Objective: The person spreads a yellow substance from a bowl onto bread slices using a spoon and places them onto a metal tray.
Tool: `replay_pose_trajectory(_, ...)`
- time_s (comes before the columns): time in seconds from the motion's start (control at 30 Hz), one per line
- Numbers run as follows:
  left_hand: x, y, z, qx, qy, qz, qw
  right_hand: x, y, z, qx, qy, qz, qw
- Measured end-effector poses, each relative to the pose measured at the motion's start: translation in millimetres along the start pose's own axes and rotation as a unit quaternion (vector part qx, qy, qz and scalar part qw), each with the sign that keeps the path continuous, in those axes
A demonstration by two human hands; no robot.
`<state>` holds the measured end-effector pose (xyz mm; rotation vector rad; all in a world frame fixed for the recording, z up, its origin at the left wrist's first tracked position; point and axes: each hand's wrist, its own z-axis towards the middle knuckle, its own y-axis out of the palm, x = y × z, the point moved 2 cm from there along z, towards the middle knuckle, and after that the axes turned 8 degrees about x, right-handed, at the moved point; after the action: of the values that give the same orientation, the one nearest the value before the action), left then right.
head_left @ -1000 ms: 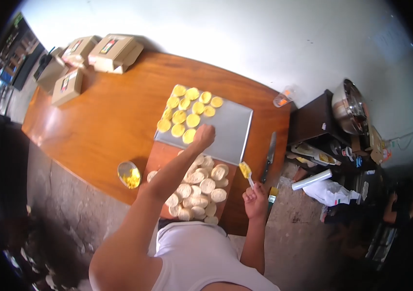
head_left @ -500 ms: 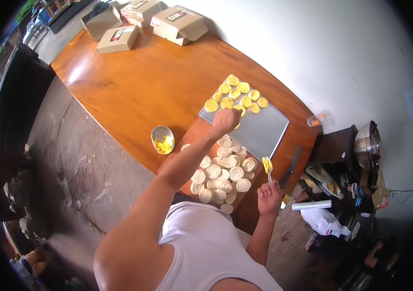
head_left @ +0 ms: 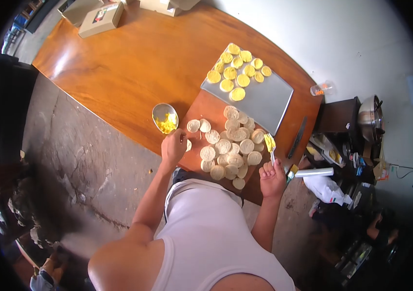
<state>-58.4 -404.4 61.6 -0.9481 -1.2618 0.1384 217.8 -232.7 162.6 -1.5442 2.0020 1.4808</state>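
My left hand [head_left: 173,148] is beside the metal bowl [head_left: 158,112] of yellow spread, its fingers closed at a pale bread round [head_left: 188,145] on the board's left edge. In my right hand [head_left: 272,179] a fork [head_left: 270,145] stands upright, yellow spread on its tines. Between my hands several plain bread rounds [head_left: 223,146] lie piled on a reddish-brown board [head_left: 201,107]. Beyond them, several rounds coated in yellow [head_left: 237,94] rest on the grey metal tray [head_left: 264,104].
A long knife [head_left: 297,137] lies on the wooden table [head_left: 133,63] right of the tray. Cardboard boxes [head_left: 101,19] stand at the far left end. A clear plastic cup [head_left: 323,88] lies by the wall. Metal bowls [head_left: 370,119] sit on a dark cabinet at right.
My left hand has moved from the tray back to the board's left edge near the bowl. The coated rounds on the tray now show uncovered. My right hand still holds the fork. The view has shifted.
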Motion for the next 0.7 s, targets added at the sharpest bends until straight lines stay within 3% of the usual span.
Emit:
replay_pose_trajectory(0.07, -10, 12, -12, -0.035, 0.062, -0.002, 0.997, 6, -2, -5, 0.005, 0.002, -0.011, 1.0)
replay_pose_trajectory(0.1, -9, 16, -16, -0.058, 0.135, -0.015, 0.989, 9, -1, -6, 0.003, 0.003, 0.0, 1.0)
replay_pose_trajectory(0.2, 2, 38, -28, -0.111, 0.181, -0.018, 0.977, 16, 2, -12, 0.015, -0.001, 0.008, 1.0)
replay_pose_trajectory(0.47, 12, 86, -25, -0.213, 0.138, 0.092, 0.963, 29, -1, -28, 0.049, -0.026, 0.026, 0.998)
replay_pose_trajectory(0.7, 12, 98, -28, -0.209, 0.113, 0.122, 0.964, 33, -23, -48, 0.075, -0.039, 0.041, 0.996)
